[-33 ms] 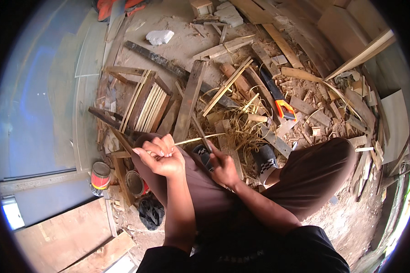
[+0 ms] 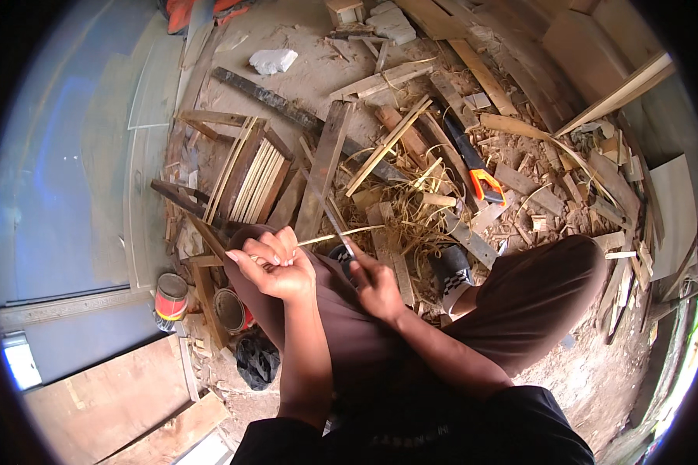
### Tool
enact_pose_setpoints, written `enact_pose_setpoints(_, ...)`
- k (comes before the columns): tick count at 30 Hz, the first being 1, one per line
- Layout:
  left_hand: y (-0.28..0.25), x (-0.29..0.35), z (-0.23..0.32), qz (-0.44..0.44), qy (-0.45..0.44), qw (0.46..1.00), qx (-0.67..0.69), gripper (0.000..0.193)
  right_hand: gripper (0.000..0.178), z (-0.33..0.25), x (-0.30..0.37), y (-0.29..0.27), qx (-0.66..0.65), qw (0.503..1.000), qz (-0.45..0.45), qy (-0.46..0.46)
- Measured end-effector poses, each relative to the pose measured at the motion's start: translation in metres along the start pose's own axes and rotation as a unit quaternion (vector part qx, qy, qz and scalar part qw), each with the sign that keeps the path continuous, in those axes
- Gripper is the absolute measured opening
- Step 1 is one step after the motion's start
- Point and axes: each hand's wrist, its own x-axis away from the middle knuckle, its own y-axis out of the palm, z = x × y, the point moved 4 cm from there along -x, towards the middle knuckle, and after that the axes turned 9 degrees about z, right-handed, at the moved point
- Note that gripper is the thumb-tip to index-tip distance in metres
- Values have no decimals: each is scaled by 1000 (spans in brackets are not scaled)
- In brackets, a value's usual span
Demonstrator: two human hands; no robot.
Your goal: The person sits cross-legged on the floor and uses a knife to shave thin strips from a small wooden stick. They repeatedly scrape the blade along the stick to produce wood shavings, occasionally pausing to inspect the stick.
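My left hand [image 2: 278, 267] is closed, palm turned up, around one end of a thin pale strip of wood or bamboo [image 2: 367, 229]. The strip's free end points right, over the shavings. In my right fist [image 2: 378, 288] is a long, narrow-bladed knife [image 2: 327, 203], its blade slanting up and to the left. Blade and strip cross just right of my left hand. Beneath them, a heap of curly pale shavings [image 2: 392, 209] lies between my feet. The knife's handle is mostly hidden by my fingers.
A wooden frame with several pale slats [image 2: 257, 186] stands at left. A handsaw with an orange handle [image 2: 485, 186] rests among planks and chips at right. Two paint cans [image 2: 171, 294] and a black plastic bag [image 2: 257, 362] are by my left leg.
My right hand and the knife have shifted slightly left, bringing the blade closer to my left hand along the strip. My left hand stays in place.
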Motion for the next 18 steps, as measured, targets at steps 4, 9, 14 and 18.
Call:
enact_pose_setpoints(4,-3,1,3,-18,-21,1000,10,58,48,-54,10,6,-27,998,-20,-54)
enact_pose_setpoints(9,-8,-4,2,-24,-17,999,16,58,40,32,3,-11,19,999,40,8)
enact_pose_setpoints(14,-2,-5,-4,-16,-4,1000,8,58,44,6,2,-6,71,996,32,48)
enact_pose_setpoints(18,4,6,-5,-40,-3,999,-5,58,48,-55,8,-5,67,993,7,-96)
